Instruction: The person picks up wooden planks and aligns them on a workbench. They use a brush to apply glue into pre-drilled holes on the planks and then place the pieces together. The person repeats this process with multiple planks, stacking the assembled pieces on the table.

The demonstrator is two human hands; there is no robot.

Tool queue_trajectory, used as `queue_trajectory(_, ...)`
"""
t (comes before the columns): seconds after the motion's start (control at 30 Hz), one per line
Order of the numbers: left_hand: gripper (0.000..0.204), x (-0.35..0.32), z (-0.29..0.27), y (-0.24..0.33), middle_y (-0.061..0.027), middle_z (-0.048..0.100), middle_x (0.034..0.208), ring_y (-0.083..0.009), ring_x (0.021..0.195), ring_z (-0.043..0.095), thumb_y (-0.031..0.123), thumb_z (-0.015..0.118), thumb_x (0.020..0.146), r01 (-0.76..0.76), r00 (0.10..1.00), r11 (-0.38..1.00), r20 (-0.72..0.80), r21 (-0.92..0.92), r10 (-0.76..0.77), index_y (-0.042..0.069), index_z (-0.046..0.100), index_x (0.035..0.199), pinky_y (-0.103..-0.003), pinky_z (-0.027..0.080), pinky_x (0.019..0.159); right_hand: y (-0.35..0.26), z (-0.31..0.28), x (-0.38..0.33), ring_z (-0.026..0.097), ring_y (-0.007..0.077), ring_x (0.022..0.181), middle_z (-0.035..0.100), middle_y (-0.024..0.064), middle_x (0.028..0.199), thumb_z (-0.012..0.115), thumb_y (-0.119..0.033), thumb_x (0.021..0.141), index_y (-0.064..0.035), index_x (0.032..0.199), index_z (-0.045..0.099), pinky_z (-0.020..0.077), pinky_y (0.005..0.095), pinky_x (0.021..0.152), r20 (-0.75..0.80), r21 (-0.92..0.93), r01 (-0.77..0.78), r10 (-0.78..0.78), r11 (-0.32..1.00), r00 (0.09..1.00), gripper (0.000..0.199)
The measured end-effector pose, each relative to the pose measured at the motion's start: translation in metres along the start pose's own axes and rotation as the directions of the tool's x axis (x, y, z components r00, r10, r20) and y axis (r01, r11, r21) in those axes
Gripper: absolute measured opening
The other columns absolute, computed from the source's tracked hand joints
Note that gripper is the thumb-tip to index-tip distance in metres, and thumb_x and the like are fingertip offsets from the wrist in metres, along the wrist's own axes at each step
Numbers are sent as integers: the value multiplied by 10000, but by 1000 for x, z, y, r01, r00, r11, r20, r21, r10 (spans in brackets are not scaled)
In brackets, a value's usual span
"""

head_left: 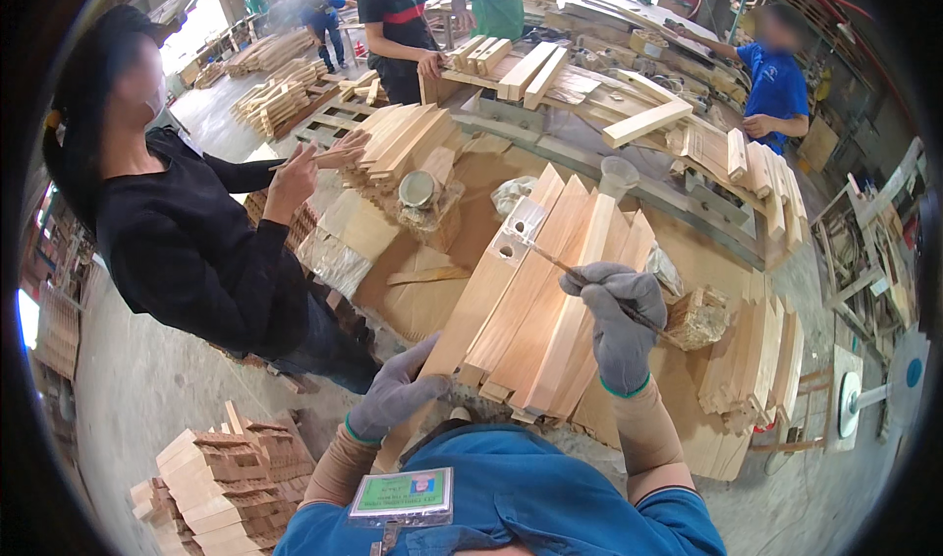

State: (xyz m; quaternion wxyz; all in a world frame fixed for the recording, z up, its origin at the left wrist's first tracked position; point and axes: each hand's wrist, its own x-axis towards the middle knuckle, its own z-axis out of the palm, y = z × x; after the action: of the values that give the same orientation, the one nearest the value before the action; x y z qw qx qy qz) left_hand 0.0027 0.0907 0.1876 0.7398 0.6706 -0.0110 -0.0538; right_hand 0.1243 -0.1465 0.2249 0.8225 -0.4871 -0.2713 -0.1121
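Note:
Grey gloves cover both hands. My right hand (621,310) pinches a thin brown stick (560,262), whose far end touches a whitish patch beside the holes at the far end of a wooden board (481,296). That patch looks like wet glue. At the near left end of this same board, my left hand (398,391) grips its edge, thumb on top. More pale boards (545,325) lie side by side just to the right, under my right hand.
A coated can (419,191) stands on a block at the back left of the worktable (403,301). Board stacks (751,364) lie right, others (231,482) on the floor at lower left. A co-worker in black (196,232) stands close on the left; a fan (864,394) stands right.

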Motion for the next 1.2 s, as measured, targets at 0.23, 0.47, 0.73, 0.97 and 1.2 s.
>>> queue_trajectory(0.23,647,0,-7,-3,-56,543,1193,-129,1044,518,208,656,826,26,998,997,63,-68,-22,-28,404,1373,-273,427,899,0,-5,-8,644,295,1009,639,200,1022,642,171,769,-5,858,530,570,415,859,156,3,83,-83,997,984,227)
queue_trajectory(0.47,661,-4,-9,7,-68,547,1251,-135,1110,511,96,638,793,71,997,997,12,43,-71,-34,395,1394,-271,405,960,-54,-3,39,666,206,805,672,148,920,655,105,802,-10,811,546,555,301,706,232,-204,-123,170,971,958,159)
queue_trajectory(0.73,651,-5,-14,4,-57,563,1173,-131,1058,512,107,656,747,72,995,989,52,132,-79,-43,444,1343,-262,410,929,-93,23,88,628,92,694,658,52,776,681,-46,830,-24,821,553,467,255,575,540,-634,104,342,766,769,130)
queue_trajectory(0.97,699,-9,-19,-3,-38,569,1129,-103,915,538,127,648,781,82,993,996,88,-35,-79,-11,384,1413,-245,464,823,-59,0,52,648,160,762,642,140,829,603,89,845,-25,798,472,553,288,675,167,-233,25,15,972,986,180)
queue_trajectory(1.2,703,-9,-15,-3,-26,583,1082,-99,857,537,160,627,804,94,990,994,109,-48,-89,-1,356,1433,-244,480,758,2,7,3,665,209,827,639,175,931,603,125,832,-18,833,448,572,330,747,10,-143,148,-149,979,989,210)
